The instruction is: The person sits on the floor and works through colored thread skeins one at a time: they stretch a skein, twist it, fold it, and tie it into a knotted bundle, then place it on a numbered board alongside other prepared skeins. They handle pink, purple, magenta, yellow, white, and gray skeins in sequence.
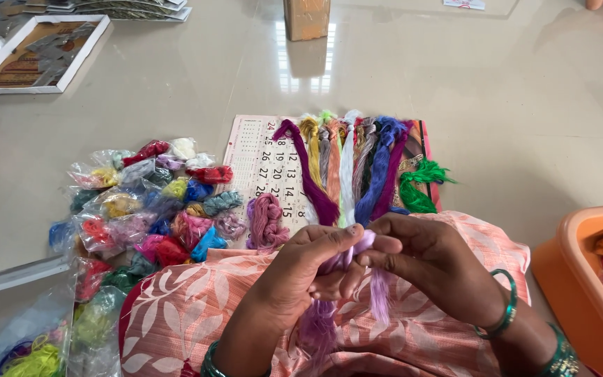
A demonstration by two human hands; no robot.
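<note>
My left hand (294, 269) and my right hand (423, 262) meet over my lap, both pinching a lilac hank of silky thread (380, 297) whose loose ends hang down between them. My lap is covered by peach cloth with a white leaf print (183, 307). Just beyond my hands, several thread hanks (347, 164) in purple, yellow, white, blue and magenta lie side by side on a calendar sheet (252, 157). A mauve bundle (268, 222) sits near my left hand, and a green hank (420, 185) lies at the row's right end.
A heap of small clear bags of coloured thread (144, 206) lies on the shiny floor at left. An orange plastic tub (584, 279) stands at right. A flat box with a framed picture (36, 52) and a cardboard box (306, 17) are farther off. More bagged thread (36, 349) sits bottom left.
</note>
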